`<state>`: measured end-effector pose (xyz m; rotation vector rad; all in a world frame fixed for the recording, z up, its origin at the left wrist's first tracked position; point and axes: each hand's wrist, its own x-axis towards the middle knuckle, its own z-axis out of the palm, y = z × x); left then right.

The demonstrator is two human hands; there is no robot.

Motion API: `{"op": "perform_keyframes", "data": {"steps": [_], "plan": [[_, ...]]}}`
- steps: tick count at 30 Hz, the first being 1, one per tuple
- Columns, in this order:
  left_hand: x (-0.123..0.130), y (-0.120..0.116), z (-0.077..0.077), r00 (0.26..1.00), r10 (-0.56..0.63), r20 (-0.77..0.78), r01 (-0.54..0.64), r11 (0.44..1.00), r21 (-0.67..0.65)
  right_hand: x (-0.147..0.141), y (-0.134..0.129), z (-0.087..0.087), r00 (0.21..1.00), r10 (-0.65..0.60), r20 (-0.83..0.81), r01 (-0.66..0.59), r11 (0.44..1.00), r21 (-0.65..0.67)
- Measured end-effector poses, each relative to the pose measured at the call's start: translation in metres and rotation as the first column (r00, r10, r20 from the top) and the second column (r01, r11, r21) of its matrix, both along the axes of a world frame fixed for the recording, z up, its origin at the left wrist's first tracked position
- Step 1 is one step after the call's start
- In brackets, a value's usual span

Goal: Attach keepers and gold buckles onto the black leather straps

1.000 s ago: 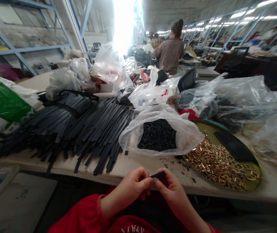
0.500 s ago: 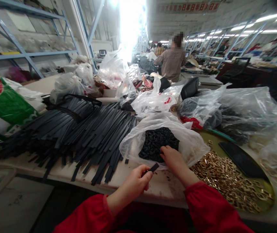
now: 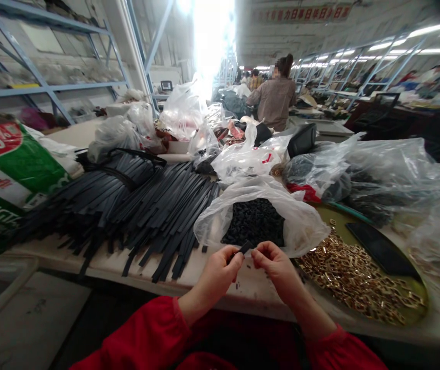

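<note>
My left hand (image 3: 220, 271) pinches a black strip (image 3: 246, 247), whose end sticks out past the thumb and forefinger. Close to that end, my right hand (image 3: 275, 264) has its thumb and fingertips pressed together; whatever they hold is too small to name. Just beyond both hands, small black pieces (image 3: 257, 222) fill an open clear plastic bag (image 3: 305, 226). Long black strips (image 3: 166, 210) lie in a wide pile to the left. Gold-coloured metal buckles (image 3: 354, 280) are heaped on a yellow-green tray (image 3: 422, 308) to the right.
A dark flat piece (image 3: 383, 248) lies on the tray. Plastic bags (image 3: 393, 164) crowd the back and right of the table (image 3: 220, 288). At far left stands a green bag (image 3: 35, 164). Farther off, a person (image 3: 275, 100) stands facing away.
My right hand has come out of the bag of small black pieces and moved toward me, next to the strip end. My left hand still pinches the strip, slightly higher in view.
</note>
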<state>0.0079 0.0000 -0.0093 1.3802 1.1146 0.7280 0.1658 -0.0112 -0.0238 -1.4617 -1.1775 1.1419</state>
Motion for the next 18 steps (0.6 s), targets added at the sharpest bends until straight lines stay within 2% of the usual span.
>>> {"op": "perform_keyframes", "data": {"steps": [2,4,7,9,12,14,18], "plan": [[-0.001,0.006,-0.006,0.998,0.051,0.021,-0.050,0.997,-0.056,0.001,0.005,-0.003,0.989,-0.076,0.124,0.065,0.994,0.085],[-0.008,0.012,-0.011,0.992,0.112,0.059,-0.105,0.989,-0.103,0.003,0.012,-0.004,0.971,-0.093,0.221,0.065,0.989,0.133],[-0.026,0.016,-0.012,0.974,0.202,0.104,-0.190,0.975,-0.115,0.003,0.019,-0.002,0.929,-0.023,0.369,-0.035,0.988,0.151],[-0.038,0.015,-0.012,0.966,0.235,0.110,-0.220,0.966,-0.132,-0.001,0.023,-0.001,0.869,0.000,0.495,-0.103,0.978,0.182],[-0.046,0.012,-0.014,0.965,0.227,0.131,-0.203,0.964,-0.171,-0.013,0.037,0.000,0.727,0.012,0.687,-0.188,0.965,0.181],[-0.045,0.012,-0.017,0.966,0.210,0.152,-0.183,0.967,-0.177,-0.024,0.049,-0.001,0.635,0.050,0.771,-0.232,0.964,0.129],[-0.042,0.014,-0.021,0.976,0.167,0.140,-0.143,0.975,-0.168,-0.044,0.068,-0.007,0.576,0.089,0.812,-0.226,0.973,0.053]]}}
